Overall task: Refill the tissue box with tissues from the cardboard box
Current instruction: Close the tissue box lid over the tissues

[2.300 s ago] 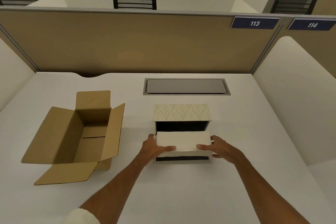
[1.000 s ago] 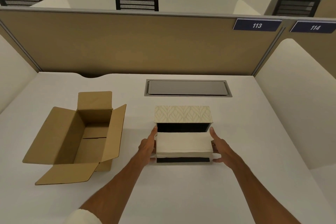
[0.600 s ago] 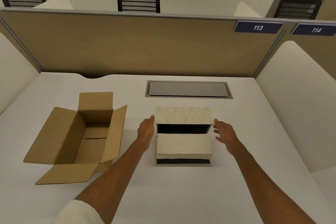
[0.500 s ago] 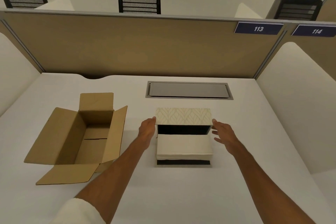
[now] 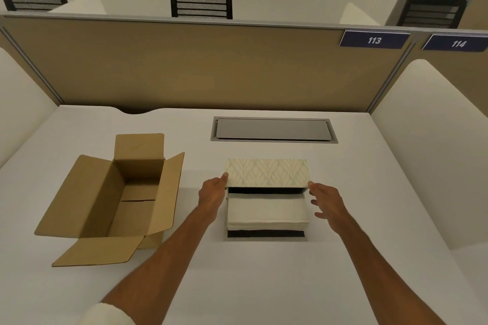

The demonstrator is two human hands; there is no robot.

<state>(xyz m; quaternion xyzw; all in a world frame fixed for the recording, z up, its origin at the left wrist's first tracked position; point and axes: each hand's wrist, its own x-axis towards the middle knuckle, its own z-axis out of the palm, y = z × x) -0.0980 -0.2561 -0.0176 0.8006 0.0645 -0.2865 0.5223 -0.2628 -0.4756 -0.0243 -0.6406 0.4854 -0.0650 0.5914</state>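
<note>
1. Left of centre on the white desk: open brown cardboard box, four flaps folded outward, inside showing only its bare cardboard floor.
2. Just right of that box, rising from the bottom edge of the frame: left forearm with a rolled white sleeve cuff at the lower left.
3. At the end of that forearm: left hand, fingers held together and extended, fingertips touching the left edge of the raised lid; not wrapped around anything.
4. Centre of the frame: rectangular tissue box with a cream leaf-patterned lid tilted up at the far side, dark interior visible beneath the lid and along the near edge.
5. Inside the tissue box, filling its open top: stack of folded white tissues, lying flat, top sheet smooth, layered edges visible on the near side.
6. Right of the tissue box: right hand, fingers loosely spread, index fingertip touching the lid's right corner, other fingers apart from the box, holding nothing.
7. Above the tissue box, recessed into the desk: closed grey rectangular cable hatch.
8. Upper right of the frame, on the tan partition panel: blue number plates reading 113 and 114.
</note>
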